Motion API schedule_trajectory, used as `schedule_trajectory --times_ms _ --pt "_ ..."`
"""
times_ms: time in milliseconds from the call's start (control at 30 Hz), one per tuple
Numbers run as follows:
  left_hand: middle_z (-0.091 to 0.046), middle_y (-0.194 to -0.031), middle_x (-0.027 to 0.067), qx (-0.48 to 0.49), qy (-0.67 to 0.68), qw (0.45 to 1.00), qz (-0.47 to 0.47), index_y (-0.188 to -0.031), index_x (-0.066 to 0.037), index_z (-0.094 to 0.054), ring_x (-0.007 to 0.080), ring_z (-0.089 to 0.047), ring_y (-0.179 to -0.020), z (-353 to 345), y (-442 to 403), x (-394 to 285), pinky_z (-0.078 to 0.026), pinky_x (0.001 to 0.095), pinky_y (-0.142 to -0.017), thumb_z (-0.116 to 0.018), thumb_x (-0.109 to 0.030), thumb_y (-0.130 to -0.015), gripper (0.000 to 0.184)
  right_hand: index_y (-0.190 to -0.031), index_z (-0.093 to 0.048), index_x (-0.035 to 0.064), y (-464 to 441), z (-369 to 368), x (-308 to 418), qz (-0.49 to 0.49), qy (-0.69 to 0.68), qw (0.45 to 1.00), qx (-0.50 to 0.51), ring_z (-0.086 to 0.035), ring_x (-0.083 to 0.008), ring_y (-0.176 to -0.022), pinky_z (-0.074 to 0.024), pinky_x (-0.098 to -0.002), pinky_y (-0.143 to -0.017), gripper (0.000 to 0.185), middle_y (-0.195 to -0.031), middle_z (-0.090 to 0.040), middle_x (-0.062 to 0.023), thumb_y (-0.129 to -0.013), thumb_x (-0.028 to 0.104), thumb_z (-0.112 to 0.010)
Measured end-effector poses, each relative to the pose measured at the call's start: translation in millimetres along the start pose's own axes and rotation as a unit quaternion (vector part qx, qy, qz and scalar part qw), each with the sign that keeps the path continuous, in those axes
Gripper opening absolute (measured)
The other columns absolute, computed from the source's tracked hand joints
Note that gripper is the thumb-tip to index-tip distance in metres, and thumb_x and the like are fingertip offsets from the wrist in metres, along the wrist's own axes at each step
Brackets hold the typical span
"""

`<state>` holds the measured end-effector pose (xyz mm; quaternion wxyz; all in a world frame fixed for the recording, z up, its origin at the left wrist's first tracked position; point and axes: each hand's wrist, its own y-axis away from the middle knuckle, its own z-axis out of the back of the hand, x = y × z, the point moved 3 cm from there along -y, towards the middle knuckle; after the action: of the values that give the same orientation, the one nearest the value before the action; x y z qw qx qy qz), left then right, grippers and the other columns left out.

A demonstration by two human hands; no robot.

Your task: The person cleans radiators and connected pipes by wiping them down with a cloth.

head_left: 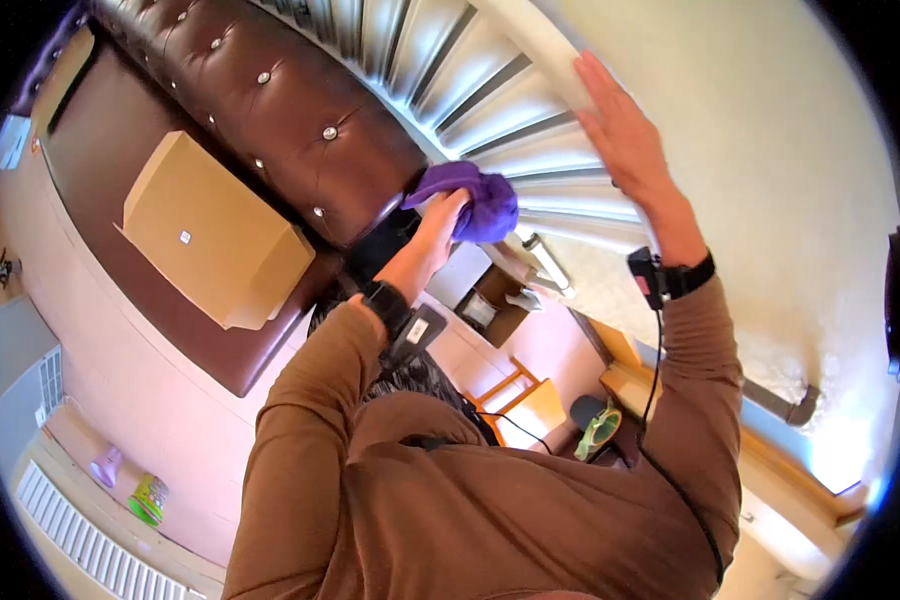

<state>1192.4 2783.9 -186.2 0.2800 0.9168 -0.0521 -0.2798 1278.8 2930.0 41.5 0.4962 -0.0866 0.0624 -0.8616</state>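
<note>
A bunched purple cloth (485,205) is gripped in my left hand (438,228), close to the end of the brown tufted sofa back. Behind the cloth stands a white ribbed, radiator-like panel (480,85); whether the cloth touches it I cannot tell. My right hand (625,140) is raised with its fingers stretched out and holds nothing. It is by the pale top edge (540,40) of the panel and the wall; contact is unclear.
An opened cardboard box (210,230) lies on the brown sofa seat (100,130). Below my hands are another open box (495,310) and a wooden chair (530,410). A pipe (785,405) runs along the wall. Purple and green containers (148,500) stand at lower left.
</note>
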Motion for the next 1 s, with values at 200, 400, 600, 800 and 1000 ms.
schedule_trajectory --times_ms 200,400,600,800,1000 --pt "-0.061 -0.09 0.0092 -0.142 -0.12 0.983 0.009 -0.101 -0.002 -0.056 0.0202 -0.06 -0.083 5 -60 9 -0.048 0.0339 -0.074 -0.051 -0.016 -0.081 0.026 -0.135 -0.035 0.0144 -4 -4 -9 -0.044 -0.131 0.989 0.06 -0.04 -0.0212 -0.123 -0.0308 -0.0288 -0.1 0.051 -0.135 -0.04 -0.0083 -0.088 0.025 -0.052" --pt "-0.054 -0.107 0.019 -0.091 -0.221 0.971 0.018 -0.1 0.0 -0.059 0.0315 -0.054 -0.096 5 -78 75 -0.042 0.0359 -0.083 -0.056 -0.023 -0.073 0.036 -0.133 -0.036 0.0126 0 -10 -20 -0.315 -0.14 0.93 0.132 -0.057 -0.0182 -0.096 -0.0432 -0.0272 -0.084 0.058 -0.11 -0.059 -0.0114 -0.083 0.034 -0.06" --pt "-0.048 -0.103 0.0181 -0.054 -0.304 0.941 -0.136 -0.097 -0.007 -0.062 0.0356 -0.052 -0.093 -60 -54 47 -0.041 0.0397 -0.083 -0.056 -0.035 -0.073 0.037 -0.131 -0.037 0.0085 3 -16 -30 -0.22 -0.135 0.961 0.102 -0.056 -0.0134 -0.093 -0.0445 -0.0259 -0.081 0.058 -0.105 -0.06 -0.0087 -0.084 0.034 -0.06" --pt "-0.05 -0.103 0.0156 -0.159 -0.308 0.931 -0.11 -0.1 -0.01 -0.059 0.0344 -0.052 -0.094 -73 -68 46 -0.042 0.0398 -0.08 -0.057 -0.038 -0.074 0.038 -0.13 -0.036 0.0066 5 -16 -31 -0.227 -0.083 0.964 0.111 -0.055 -0.0136 -0.096 -0.0427 -0.0253 -0.084 0.057 -0.106 -0.059 -0.0081 -0.085 0.034 -0.059" --pt "-0.05 -0.102 0.0158 -0.162 -0.293 0.934 -0.124 -0.1 -0.008 -0.058 0.0341 -0.052 -0.094 -59 -96 75 -0.042 0.0405 -0.08 -0.056 -0.037 -0.075 0.038 -0.129 -0.036 0.005 1 -17 -30 -0.171 -0.101 0.975 0.102 -0.053 -0.013 -0.098 -0.0404 -0.0248 -0.087 0.055 -0.105 -0.06 -0.0076 -0.087 0.033 -0.057"
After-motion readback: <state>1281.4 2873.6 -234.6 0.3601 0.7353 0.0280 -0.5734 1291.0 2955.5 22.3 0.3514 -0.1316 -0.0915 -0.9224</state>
